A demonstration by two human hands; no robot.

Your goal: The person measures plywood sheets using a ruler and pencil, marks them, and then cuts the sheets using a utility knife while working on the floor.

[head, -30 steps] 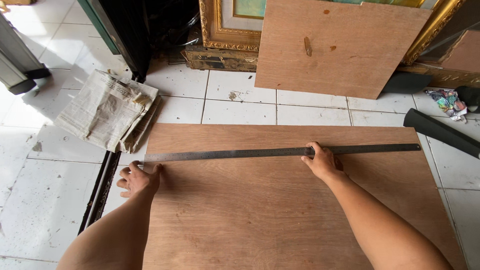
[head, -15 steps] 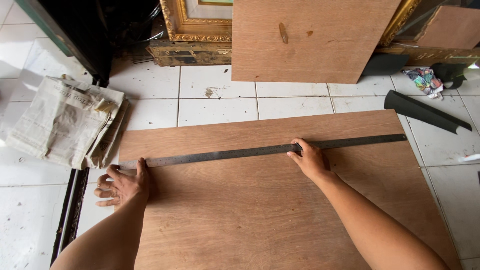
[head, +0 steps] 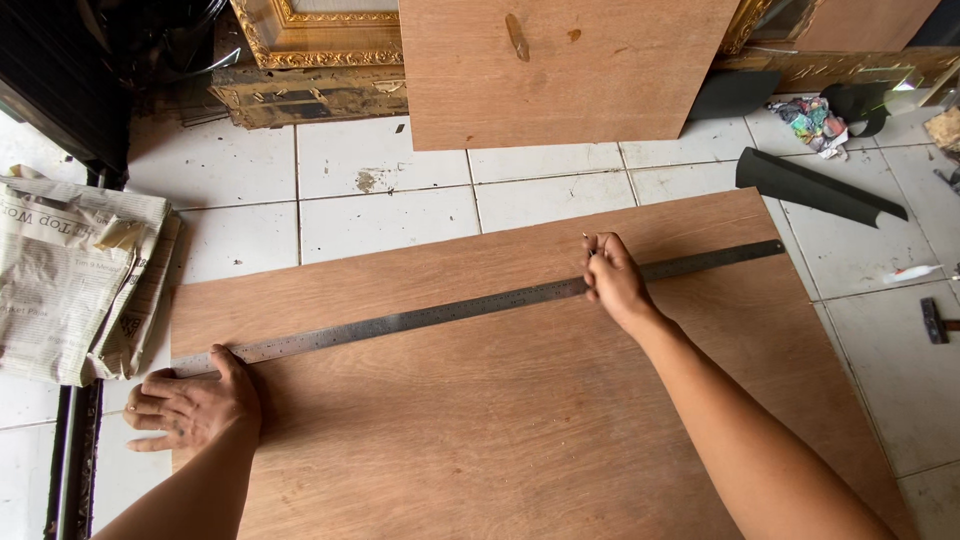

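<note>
Framing workshop: plywood sheets on tiled floor; gilt frames; hammer

The left hand lies flat with the palm down and the fingers spread out, the thumb pointing up and away. The left forearm comes straight from below. The right hand is further forward, the fingers curled together and pressing down. The right arm stretches out long from the lower right.
</note>
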